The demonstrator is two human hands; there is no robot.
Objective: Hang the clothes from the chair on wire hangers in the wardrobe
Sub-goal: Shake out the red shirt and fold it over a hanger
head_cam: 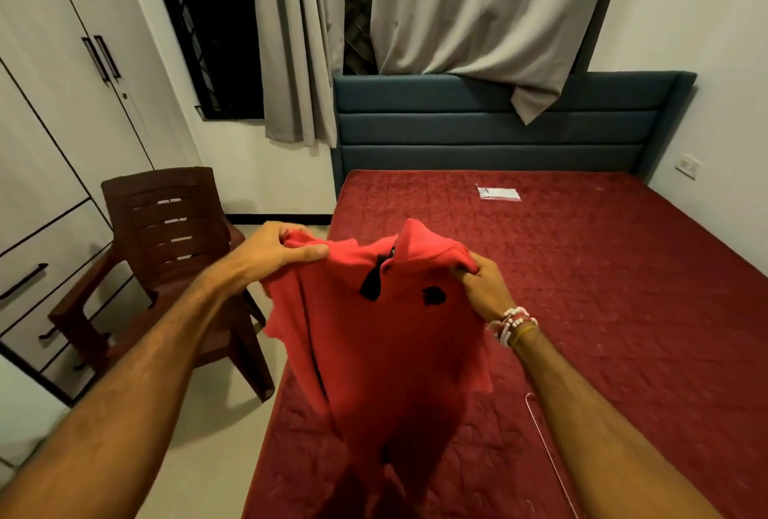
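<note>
1. A red polo shirt [374, 335] is held up by its shoulders over the near corner of the bed. The left hand [274, 252] is pinched shut on the shoulder at about 10 o'clock from the collar, and the right hand [478, 281] is clenched on the other shoulder at about 3 o'clock.
2. A thin wire hanger [544, 439] lies on the red quilted mattress [602, 290] at about 5 o'clock from the shirt, partly hidden by the right forearm.
3. A slip is judged possible: the grip is taken on small folds of cloth only, so one shoulder could be dropped if a hand is freed to reach for the hanger.
4. The pale wire is hard to pick out against the quilt, and it could be knocked off the edge of the bed by the forearm above it.
5. The collar could be stretched or the placket caught if the hanger is forced through the neck.
6. The brown plastic chair [166, 252] stands at 9 o'clock, with no clothing seen on it.
7. The white wardrobe [54, 111] at 10 o'clock is shut, so a door would have to be opened with a loaded hand.
8. A small clear packet [498, 193] lies on the mattress at 1 o'clock, below the blue headboard [478, 132] and grey curtains [478, 7].
</note>
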